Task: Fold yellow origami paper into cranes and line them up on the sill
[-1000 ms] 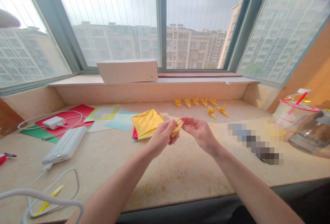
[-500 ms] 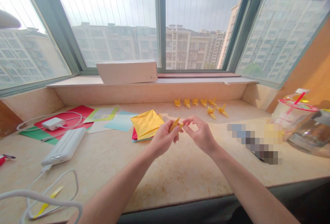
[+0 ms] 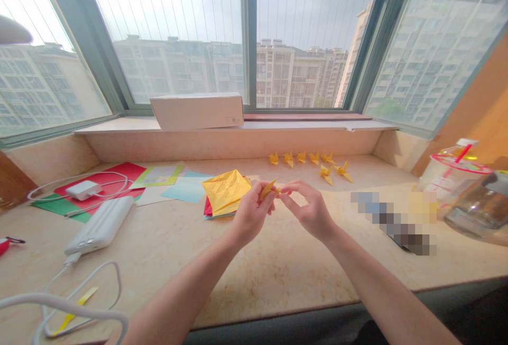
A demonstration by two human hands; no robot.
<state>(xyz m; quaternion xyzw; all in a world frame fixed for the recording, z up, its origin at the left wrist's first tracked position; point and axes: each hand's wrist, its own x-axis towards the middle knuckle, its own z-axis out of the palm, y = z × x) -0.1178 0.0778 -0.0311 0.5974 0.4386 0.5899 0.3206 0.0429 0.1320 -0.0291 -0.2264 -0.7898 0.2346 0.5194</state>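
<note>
A small folded yellow paper crane (image 3: 268,189) is pinched in my left hand (image 3: 253,210), its pointed tip sticking up past the thumb. The thumb and forefinger of my right hand (image 3: 309,208) close on the crane's right end; my fingers partly cover the paper there. Just left of my hands lies a stack of square origami paper (image 3: 226,192), creased yellow on top with red and blue edges below. Several finished yellow paper cranes (image 3: 301,157) stand behind my hands toward the back ledge, with two (image 3: 326,174) set in front of the row.
At left, a white power bank (image 3: 100,227), a charger (image 3: 84,190) and looping cables (image 3: 79,310) lie near coloured paper sheets (image 3: 188,186). A white box (image 3: 197,112) rests on the sill. To the right are a blurred-out object (image 3: 392,223), a cup with a straw (image 3: 448,175) and a glass jar (image 3: 478,207).
My right thumb and forefinger have come slightly left and now pinch the crane's right end. The left hand keeps its hold. The camera view has shifted slightly.
</note>
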